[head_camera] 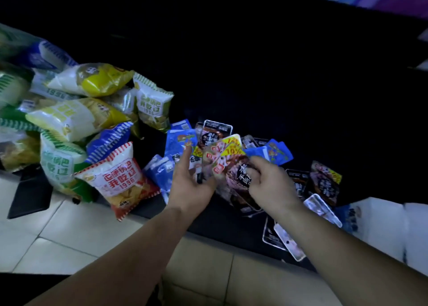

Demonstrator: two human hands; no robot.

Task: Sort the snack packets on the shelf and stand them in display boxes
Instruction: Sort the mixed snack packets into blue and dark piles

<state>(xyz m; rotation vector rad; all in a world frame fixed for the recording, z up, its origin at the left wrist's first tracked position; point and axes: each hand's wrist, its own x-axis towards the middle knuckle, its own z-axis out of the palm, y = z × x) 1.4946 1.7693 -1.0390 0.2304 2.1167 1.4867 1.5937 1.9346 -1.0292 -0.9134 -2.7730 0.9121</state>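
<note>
Both hands hold a fanned stack of small flat snack packets [228, 159] with brown meat pictures and yellow corners, above a dark shelf [231, 217]. My left hand [190, 185] supports the stack from the left, index finger raised. My right hand [268, 185] pinches the stack's right side. More small packets lie around: blue ones [179, 141] to the left and behind, another blue one [278, 152] to the right, black-and-brown ones [324, 183] at the right. A pile of larger puffed chip bags [76, 118] lies at the left, with a red-striped bag [120, 178] nearest.
Some packets [287, 240] hang over the shelf's front edge at the right. White boxes [382, 224] stand at the far right. Pale floor tiles [81, 236] show below the shelf. The shelf's back is dark.
</note>
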